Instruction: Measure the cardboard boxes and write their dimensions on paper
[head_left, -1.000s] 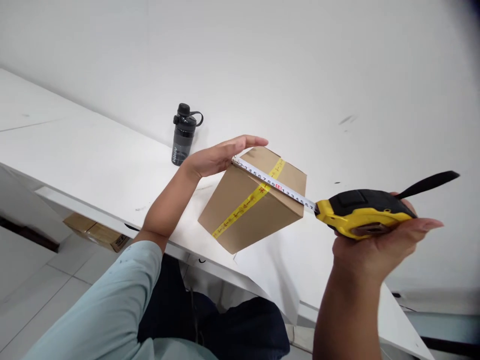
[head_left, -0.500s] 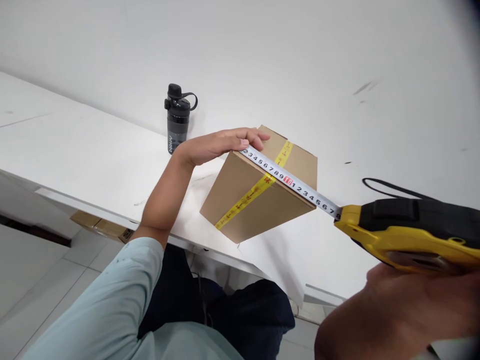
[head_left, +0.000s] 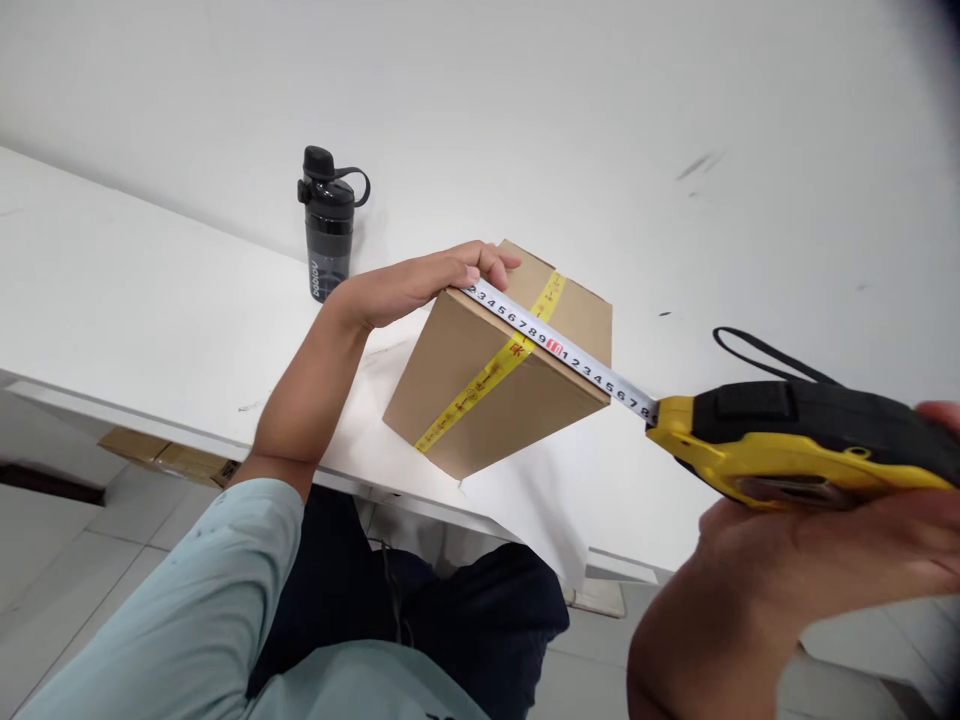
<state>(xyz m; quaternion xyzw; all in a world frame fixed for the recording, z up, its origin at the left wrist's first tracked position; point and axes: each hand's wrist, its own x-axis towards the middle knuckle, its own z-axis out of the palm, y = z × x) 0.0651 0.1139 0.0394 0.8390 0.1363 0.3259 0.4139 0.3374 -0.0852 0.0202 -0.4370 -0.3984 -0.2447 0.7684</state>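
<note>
A brown cardboard box [head_left: 547,415], sealed with yellow printed tape [head_left: 480,385], sits on the white table. Along its top near edge stretches the numbered metal blade [head_left: 585,368] of a yellow and black tape measure [head_left: 780,440]. My left hand [head_left: 427,280] is at the box's upper left corner, its thumb pressing the blade's end there and its fingers curled over the top. The tape measure's case, held in my right hand [head_left: 840,560], is off the table to the right of the box. Part of that hand is hidden behind the case.
On the table behind my left forearm stands a dark water bottle [head_left: 328,235] with a looped strap. The white table's [head_left: 135,310] front edge runs just before my legs. Below it, a cardboard piece [head_left: 169,455] lies at floor level on the left.
The view has shifted slightly, so the box, bottle and tape measure appear a little further left and higher. Both hands keep their places, with the blade still stretched along the box edge.
</note>
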